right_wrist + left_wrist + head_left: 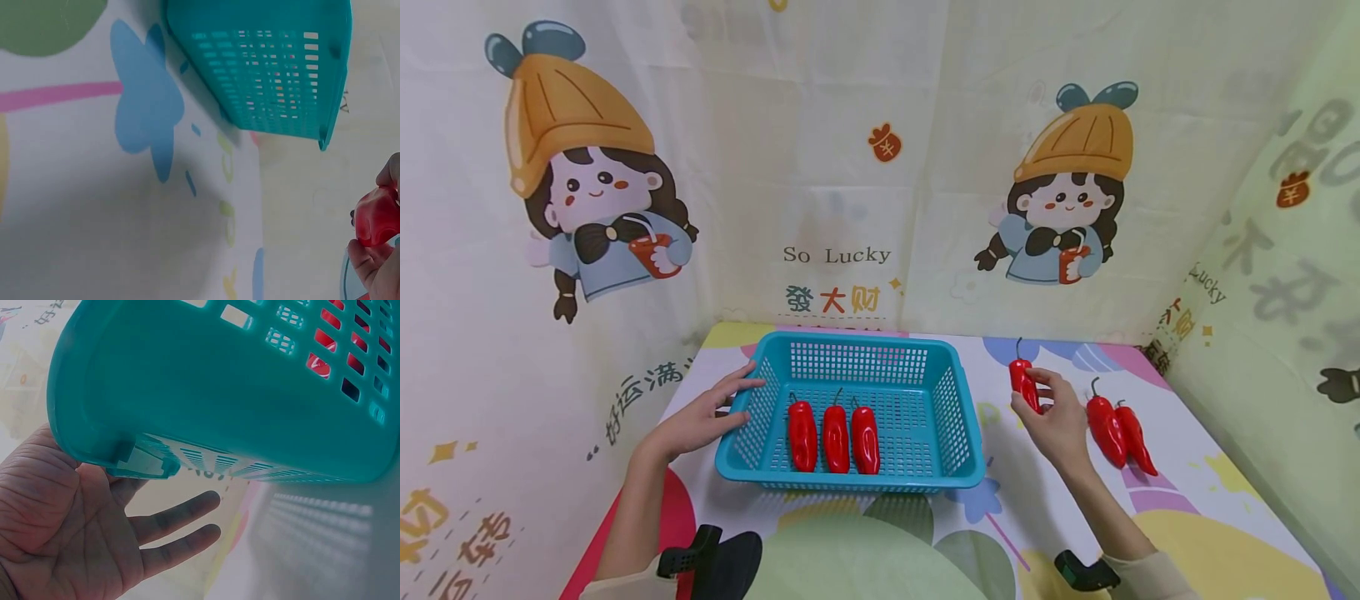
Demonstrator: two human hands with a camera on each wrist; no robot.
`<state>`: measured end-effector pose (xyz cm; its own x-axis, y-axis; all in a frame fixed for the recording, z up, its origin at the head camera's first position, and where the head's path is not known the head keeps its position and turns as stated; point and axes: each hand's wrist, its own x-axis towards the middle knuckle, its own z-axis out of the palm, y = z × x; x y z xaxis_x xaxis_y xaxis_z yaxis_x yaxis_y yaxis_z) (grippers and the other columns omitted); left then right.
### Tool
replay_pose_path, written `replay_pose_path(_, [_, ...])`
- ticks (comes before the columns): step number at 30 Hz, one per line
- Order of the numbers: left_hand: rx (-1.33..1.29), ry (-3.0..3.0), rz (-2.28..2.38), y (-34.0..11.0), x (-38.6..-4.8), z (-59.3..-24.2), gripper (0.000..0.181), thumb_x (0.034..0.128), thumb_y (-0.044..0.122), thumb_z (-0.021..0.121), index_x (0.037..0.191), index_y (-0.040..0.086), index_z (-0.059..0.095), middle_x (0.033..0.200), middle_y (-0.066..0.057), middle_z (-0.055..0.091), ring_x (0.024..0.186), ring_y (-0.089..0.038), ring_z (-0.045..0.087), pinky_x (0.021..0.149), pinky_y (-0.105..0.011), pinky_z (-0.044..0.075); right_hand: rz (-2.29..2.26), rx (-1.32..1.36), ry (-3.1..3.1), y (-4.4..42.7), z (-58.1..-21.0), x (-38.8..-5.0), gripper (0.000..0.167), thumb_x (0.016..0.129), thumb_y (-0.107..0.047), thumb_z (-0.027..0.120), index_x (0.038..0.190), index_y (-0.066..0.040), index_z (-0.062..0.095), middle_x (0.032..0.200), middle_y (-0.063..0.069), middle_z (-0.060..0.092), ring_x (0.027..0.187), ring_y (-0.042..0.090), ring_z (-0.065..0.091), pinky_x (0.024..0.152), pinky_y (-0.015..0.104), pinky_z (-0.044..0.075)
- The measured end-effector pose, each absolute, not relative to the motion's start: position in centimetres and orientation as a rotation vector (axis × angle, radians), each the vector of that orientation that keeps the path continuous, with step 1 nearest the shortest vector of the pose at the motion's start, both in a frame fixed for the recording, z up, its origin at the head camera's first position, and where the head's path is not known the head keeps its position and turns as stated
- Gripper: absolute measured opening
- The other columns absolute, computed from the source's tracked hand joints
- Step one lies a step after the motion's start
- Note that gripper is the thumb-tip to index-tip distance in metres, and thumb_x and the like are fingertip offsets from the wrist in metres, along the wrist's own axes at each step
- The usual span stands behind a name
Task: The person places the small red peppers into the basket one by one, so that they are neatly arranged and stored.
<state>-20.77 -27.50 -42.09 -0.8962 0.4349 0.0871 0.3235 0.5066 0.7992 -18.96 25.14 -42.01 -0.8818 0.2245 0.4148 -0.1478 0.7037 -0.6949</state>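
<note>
In the head view, my left hand rests against the left rim of a blue-green plastic basket. Two of its fingers stretch out straight in the left wrist view, while the basket hides the thumb. Three red peppers lie side by side in the basket, stems pointing away from me. To the right of the basket, my right hand pinches another red pepper between thumb and fingers, its stem up. That pepper shows only partly at the right wrist view's edge.
Two more red peppers lie together on the table, right of my right hand. A patterned cloth covers the table. Printed curtains rise behind it and at both sides.
</note>
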Motion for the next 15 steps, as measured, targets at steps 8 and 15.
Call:
replay_pose_path(8, [0.659,2.618,1.345,-27.5,-20.8,-42.2,0.068,0.0952,0.014,0.07,0.155,0.006,0.039,0.166,-0.024,0.017,0.142,-0.054,0.029,0.093,-0.058,0.056,1.088,-0.019,-2.446,24.4,-41.6,-18.5,0.059,0.088,-0.016,0.079,0.141,-0.007,0.053,0.138,0.017,0.057,0.113,0.034,0.059,0.084,0.052,0.06])
replay_pose_path(15, [0.677,2.614,1.352,-27.5,-20.8,-42.2,0.067,0.0949,0.014,0.07,0.154,0.006,0.04,0.167,-0.024,0.015,0.143,-0.054,0.027,0.093,-0.059,0.056,1.096,-0.005,-2.441,23.5,-41.4,-18.3,0.06,0.087,-0.017,0.079,0.141,-0.008,0.054,0.139,0.016,0.056,0.113,0.033,0.059,0.084,0.053,0.06])
